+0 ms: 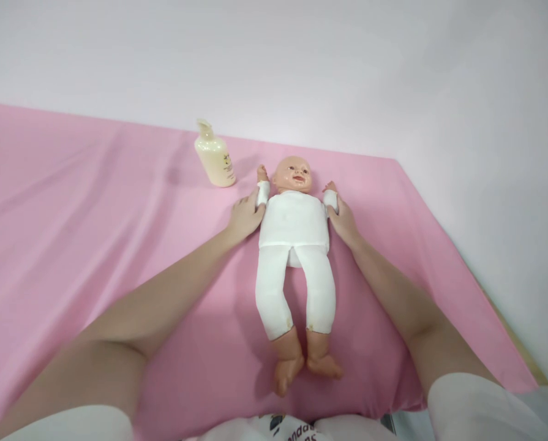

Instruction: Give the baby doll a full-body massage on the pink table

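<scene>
Pink sheet is covering the whole flat surface, lying loosely with long soft creases running across its left half. Its far edge is meeting the pale wall; its right edge is running diagonally toward the near right corner. Baby doll in white cloth body is lying face up directly on the sheet, head toward the wall, bare feet toward the near edge. Cream pump bottle is standing upright on the sheet, near the doll's head, on its left, not touching it.
</scene>
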Demonstrator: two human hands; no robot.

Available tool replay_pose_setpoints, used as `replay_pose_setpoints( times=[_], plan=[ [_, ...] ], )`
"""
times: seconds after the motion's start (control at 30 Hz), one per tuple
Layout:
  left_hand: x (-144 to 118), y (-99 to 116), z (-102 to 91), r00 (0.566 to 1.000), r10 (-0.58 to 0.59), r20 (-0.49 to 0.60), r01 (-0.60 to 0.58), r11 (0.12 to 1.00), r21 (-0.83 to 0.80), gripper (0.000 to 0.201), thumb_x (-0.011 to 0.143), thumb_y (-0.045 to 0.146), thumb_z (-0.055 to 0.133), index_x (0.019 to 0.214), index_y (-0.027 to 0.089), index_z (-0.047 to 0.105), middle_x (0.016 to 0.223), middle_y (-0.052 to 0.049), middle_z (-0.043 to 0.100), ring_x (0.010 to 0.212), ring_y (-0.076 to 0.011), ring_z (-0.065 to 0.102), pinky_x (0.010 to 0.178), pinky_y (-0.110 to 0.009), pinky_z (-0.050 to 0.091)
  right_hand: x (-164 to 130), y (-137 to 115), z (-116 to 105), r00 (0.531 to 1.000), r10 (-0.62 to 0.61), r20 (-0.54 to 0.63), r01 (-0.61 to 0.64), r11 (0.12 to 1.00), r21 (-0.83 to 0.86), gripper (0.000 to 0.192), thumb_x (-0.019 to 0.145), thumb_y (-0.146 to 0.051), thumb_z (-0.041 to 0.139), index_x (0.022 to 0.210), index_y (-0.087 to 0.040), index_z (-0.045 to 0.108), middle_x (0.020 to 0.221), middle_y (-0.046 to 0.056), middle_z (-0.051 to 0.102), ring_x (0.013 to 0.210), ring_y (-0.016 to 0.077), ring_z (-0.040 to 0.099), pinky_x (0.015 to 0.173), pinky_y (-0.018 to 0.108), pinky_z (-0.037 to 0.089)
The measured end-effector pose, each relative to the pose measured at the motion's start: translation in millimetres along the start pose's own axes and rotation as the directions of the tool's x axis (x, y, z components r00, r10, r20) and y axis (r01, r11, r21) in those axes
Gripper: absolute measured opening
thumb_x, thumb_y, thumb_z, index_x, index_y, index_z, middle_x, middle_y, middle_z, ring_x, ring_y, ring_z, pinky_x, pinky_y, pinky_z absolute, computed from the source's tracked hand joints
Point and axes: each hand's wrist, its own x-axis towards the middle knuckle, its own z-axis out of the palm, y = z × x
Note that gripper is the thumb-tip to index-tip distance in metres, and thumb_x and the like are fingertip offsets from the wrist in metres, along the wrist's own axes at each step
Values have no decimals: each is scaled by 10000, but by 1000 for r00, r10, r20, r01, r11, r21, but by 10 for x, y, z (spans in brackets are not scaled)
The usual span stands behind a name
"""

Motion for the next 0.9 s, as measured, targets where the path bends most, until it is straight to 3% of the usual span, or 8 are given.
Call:
replay_pose_setpoints(
  times=[0.17,0.3,0.4,0.5,0.6,0.73,0.8,0.9],
  plan=[
    [-25,50,-18,999,-43,16,45,986,-160,627,890,414,560,1465,188,453,1236,-162,683,1159,-358,647,1072,-575,462,-10,37,42,995,85,-44,-80,991,109,633,860,-522,578,1396,-214,443,1424,174,583,1336,349,559,1151,613,420],
    [-52,162,-54,999,-24,-28,13,935,-354,813,887,498,622,1542,191,251,1371,-188,586,1238,-301,612,1073,-478,491,-37,-23,55,989,-51,-136,80,974,214,810,860,-516,586,1513,-223,208,1460,186,515,1310,284,575,1129,515,470],
    [-86,277,-100,992,58,-109,-99,906,-411,870,844,561,667,1514,176,267,1385,-192,564,1261,-278,592,1091,-443,482,-75,-119,23,962,-169,-216,205,966,156,840,870,-534,579,1530,-232,156,1453,181,493,1328,277,554,1145,500,458],
    [-140,389,-168,983,163,-84,-183,904,-387,775,786,582,712,1395,188,439,1205,-127,661,1149,-261,643,1087,-447,485,-137,-217,-12,945,-255,-207,277,957,87,718,879,-548,564,1478,-252,300,1424,163,520,1322,297,545,1151,528,446],
    [-184,457,-233,951,308,28,-286,911,-298,510,768,551,724,1140,219,618,1015,-77,712,1050,-263,671,1064,-459,492,-204,-284,-31,937,-340,-80,344,938,39,489,864,-498,585,1291,-270,522,1230,127,652,1217,320,593,1165,576,413],
    [-194,434,-240,897,439,37,-412,866,-283,344,804,492,689,1014,223,643,967,-77,719,994,-264,680,1019,-461,509,-241,-301,-29,880,-468,82,469,883,4,393,827,-460,627,1173,-272,627,1101,101,708,1128,339,628,1202,615,342],
    [-183,384,-199,908,418,20,-392,865,-312,417,833,503,667,1124,210,608,1038,-97,710,1036,-273,676,1030,-473,508,-226,-276,-6,881,-463,102,467,884,-17,506,873,-493,570,1325,-265,569,1223,118,684,1218,344,597,1211,605,335],
    [-153,299,-111,940,340,-15,-325,884,-338,638,905,569,577,1388,177,436,1236,-162,646,1176,-301,635,1110,-520,459,-165,-203,55,912,-408,28,409,909,-81,669,986,-517,355,1580,-227,257,1538,143,475,1466,312,410,1250,571,297]
  ],
)
